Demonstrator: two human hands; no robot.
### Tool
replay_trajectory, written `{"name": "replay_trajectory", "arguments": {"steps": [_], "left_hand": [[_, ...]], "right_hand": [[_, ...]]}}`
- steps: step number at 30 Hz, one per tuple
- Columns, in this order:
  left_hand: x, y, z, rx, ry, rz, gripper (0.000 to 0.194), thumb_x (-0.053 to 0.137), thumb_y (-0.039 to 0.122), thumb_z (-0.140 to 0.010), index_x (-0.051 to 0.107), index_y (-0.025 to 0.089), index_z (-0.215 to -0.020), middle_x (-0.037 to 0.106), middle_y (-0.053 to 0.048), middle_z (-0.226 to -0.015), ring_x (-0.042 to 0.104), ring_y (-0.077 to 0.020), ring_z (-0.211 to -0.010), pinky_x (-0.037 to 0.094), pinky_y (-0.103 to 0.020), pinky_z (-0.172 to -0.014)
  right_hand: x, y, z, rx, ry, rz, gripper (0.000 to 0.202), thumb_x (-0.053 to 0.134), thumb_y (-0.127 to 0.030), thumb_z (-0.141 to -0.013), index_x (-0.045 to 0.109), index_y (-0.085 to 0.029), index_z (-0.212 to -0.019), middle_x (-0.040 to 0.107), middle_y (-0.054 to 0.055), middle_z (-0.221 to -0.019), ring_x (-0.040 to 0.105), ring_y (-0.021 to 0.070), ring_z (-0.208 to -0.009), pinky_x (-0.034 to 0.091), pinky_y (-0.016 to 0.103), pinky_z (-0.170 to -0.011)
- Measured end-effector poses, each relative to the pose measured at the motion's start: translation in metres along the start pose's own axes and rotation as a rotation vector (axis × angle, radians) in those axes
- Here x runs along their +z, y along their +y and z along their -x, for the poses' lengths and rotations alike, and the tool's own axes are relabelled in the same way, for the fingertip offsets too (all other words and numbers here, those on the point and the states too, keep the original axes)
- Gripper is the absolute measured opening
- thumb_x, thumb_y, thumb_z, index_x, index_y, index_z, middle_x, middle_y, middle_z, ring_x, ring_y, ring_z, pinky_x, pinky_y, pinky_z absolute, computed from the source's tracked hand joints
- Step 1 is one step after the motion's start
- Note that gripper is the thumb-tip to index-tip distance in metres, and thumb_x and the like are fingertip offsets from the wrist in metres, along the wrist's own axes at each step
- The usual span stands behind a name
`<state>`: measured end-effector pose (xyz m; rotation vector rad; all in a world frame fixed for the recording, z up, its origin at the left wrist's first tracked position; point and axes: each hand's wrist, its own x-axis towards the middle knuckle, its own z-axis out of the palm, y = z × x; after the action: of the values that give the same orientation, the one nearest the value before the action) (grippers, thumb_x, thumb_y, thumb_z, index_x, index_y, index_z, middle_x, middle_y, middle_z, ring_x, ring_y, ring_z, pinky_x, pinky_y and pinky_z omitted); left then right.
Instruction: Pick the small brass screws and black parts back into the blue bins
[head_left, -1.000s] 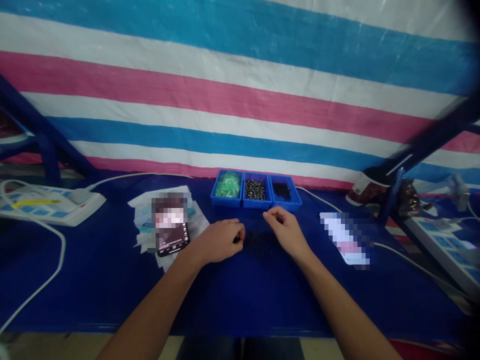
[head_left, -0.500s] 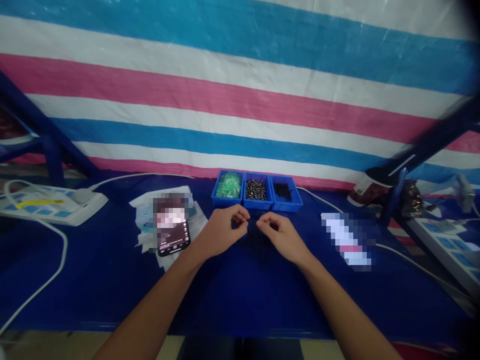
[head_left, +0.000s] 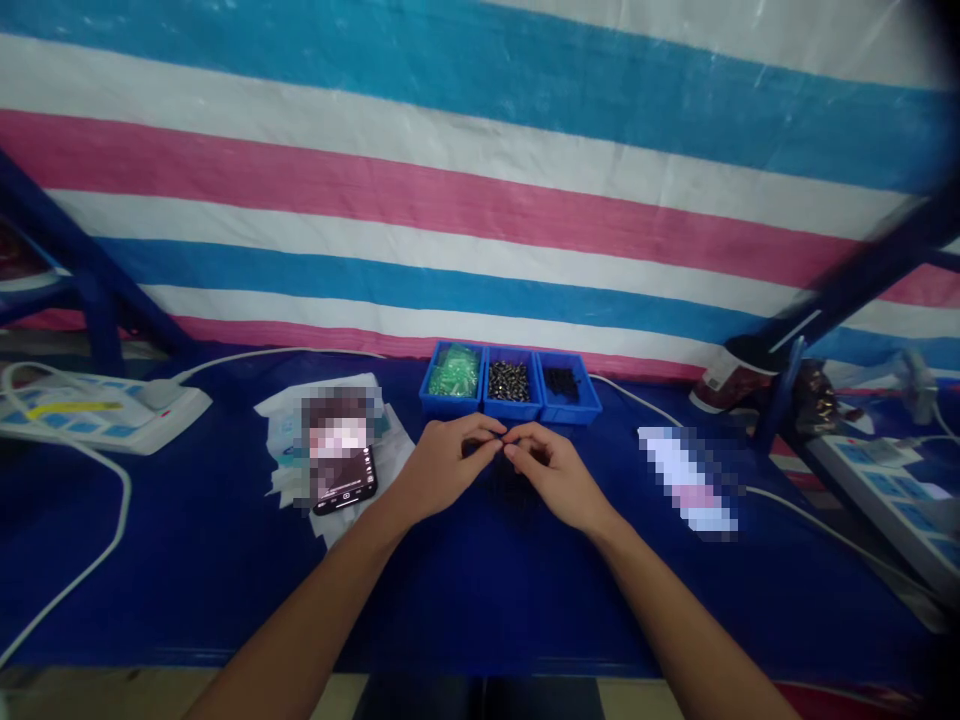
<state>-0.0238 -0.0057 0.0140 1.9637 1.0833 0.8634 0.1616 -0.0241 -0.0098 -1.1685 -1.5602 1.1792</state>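
Note:
My left hand [head_left: 448, 462] and my right hand [head_left: 556, 470] meet fingertip to fingertip over the blue table, just in front of three small blue bins. Both are pinched closed around something tiny and dark that I cannot make out. The left bin [head_left: 452, 408] holds green and clear plastic bits. Small metal parts [head_left: 509, 381] fill the middle bin, and black screw-like pieces [head_left: 561, 382] lie in the right one. Dark small pieces, hard to tell apart, lie on the table below my hands.
A lit phone [head_left: 345, 485] rests on crumpled white packaging [head_left: 394, 450] at left. Power strips [head_left: 176, 420] stand at both sides, with white cables. Right of my hands lies a blurred bright object [head_left: 686, 480]; behind it is a dark red cup [head_left: 724, 382].
My hands have come together, so that their fingertips now touch or nearly touch. The gap between them has closed, and the view has shifted slightly.

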Motion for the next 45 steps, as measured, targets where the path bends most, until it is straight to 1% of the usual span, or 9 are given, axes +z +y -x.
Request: {"name": "replay_trajectory", "arguments": {"steps": [13, 17, 19, 21, 24, 27, 31, 37, 45], "left_hand": [[0.002, -0.006, -0.003, -0.05, 0.081, 0.108, 0.024, 0.061, 0.038, -0.088, 0.065, 0.017, -0.08, 0.065, 0.001, -0.074, 0.056, -0.011, -0.065, 0.042, -0.025, -0.061], [0.002, -0.005, -0.003, -0.037, 0.03, 0.115, 0.025, 0.056, 0.041, -0.091, 0.064, 0.018, -0.09, 0.065, 0.0, -0.079, 0.057, -0.0125, -0.07, 0.043, -0.026, -0.064], [0.0, -0.005, -0.003, -0.046, 0.026, 0.089, 0.028, 0.05, 0.043, -0.094, 0.062, 0.02, -0.103, 0.065, 0.0, -0.082, 0.059, -0.0138, -0.074, 0.045, -0.028, -0.068], [-0.004, -0.006, -0.003, -0.055, 0.023, -0.018, 0.03, 0.045, 0.045, -0.096, 0.06, 0.022, -0.109, 0.064, 0.0, -0.083, 0.059, -0.0152, -0.075, 0.045, -0.031, -0.071], [-0.011, -0.012, -0.002, -0.019, -0.038, -0.313, 0.028, 0.055, 0.045, -0.089, 0.063, 0.021, -0.101, 0.062, -0.003, -0.086, 0.057, -0.0201, -0.083, 0.043, -0.036, -0.076], [-0.016, -0.024, 0.001, 0.022, -0.205, -0.452, 0.027, 0.062, 0.042, -0.081, 0.064, 0.021, -0.097, 0.062, -0.005, -0.091, 0.055, -0.0236, -0.091, 0.043, -0.038, -0.081], [-0.018, -0.033, 0.004, 0.023, -0.366, -0.444, 0.022, 0.063, 0.035, -0.079, 0.065, 0.022, -0.097, 0.063, -0.004, -0.097, 0.056, -0.0227, -0.093, 0.043, -0.035, -0.081], [-0.015, -0.03, 0.001, 0.069, -0.427, -0.41, 0.012, 0.054, 0.021, -0.083, 0.065, 0.02, -0.085, 0.063, -0.003, -0.091, 0.059, -0.0191, -0.086, 0.042, -0.032, -0.079], [-0.013, -0.032, 0.003, 0.049, -0.404, -0.407, 0.013, 0.053, 0.025, -0.086, 0.064, 0.019, -0.09, 0.063, -0.004, -0.094, 0.059, -0.0185, -0.083, 0.044, -0.031, -0.076]], "right_hand": [[0.003, -0.004, 0.004, -0.022, -0.056, -0.019, 0.022, 0.055, -0.04, -0.092, 0.061, -0.019, -0.086, 0.053, -0.003, -0.068, 0.044, 0.0097, -0.055, 0.034, 0.025, -0.053], [0.003, -0.005, 0.003, 0.007, -0.063, -0.15, 0.028, 0.053, -0.041, -0.092, 0.057, -0.019, -0.076, 0.054, -0.003, -0.067, 0.044, 0.0086, -0.051, 0.034, 0.025, -0.051], [-0.002, -0.003, 0.0, 0.008, 0.029, -0.226, 0.026, 0.054, -0.041, -0.091, 0.057, -0.019, -0.078, 0.054, -0.003, -0.065, 0.045, 0.0087, -0.05, 0.034, 0.025, -0.05], [-0.008, 0.002, -0.004, 0.032, 0.257, -0.284, 0.022, 0.06, -0.043, -0.087, 0.057, -0.021, -0.089, 0.053, -0.004, -0.065, 0.044, 0.0084, -0.047, 0.033, 0.024, -0.047], [-0.016, 0.01, -0.008, 0.212, 0.514, -0.284, 0.046, 0.072, -0.046, -0.075, 0.05, -0.024, -0.108, 0.054, -0.007, -0.064, 0.039, 0.0076, -0.042, 0.027, 0.022, -0.041], [-0.02, 0.013, -0.009, 0.326, 0.425, -0.208, 0.047, 0.077, -0.047, -0.068, 0.053, -0.022, -0.101, 0.045, -0.008, -0.056, 0.033, 0.0073, -0.043, 0.02, 0.021, -0.04], [-0.021, 0.009, -0.008, 0.249, 0.369, -0.16, 0.033, 0.071, -0.049, -0.074, 0.059, -0.019, -0.083, 0.039, -0.007, -0.055, 0.029, 0.0069, -0.046, 0.018, 0.022, -0.043], [-0.024, 0.009, -0.008, 0.178, 0.343, -0.057, 0.03, 0.066, -0.049, -0.079, 0.06, -0.02, -0.083, 0.041, -0.006, -0.056, 0.032, 0.0091, -0.049, 0.021, 0.023, -0.047], [-0.018, 0.006, -0.005, 0.1, 0.277, 0.06, 0.026, 0.062, -0.045, -0.083, 0.061, -0.019, -0.084, 0.043, -0.005, -0.058, 0.037, 0.0113, -0.052, 0.028, 0.025, -0.051]]}}
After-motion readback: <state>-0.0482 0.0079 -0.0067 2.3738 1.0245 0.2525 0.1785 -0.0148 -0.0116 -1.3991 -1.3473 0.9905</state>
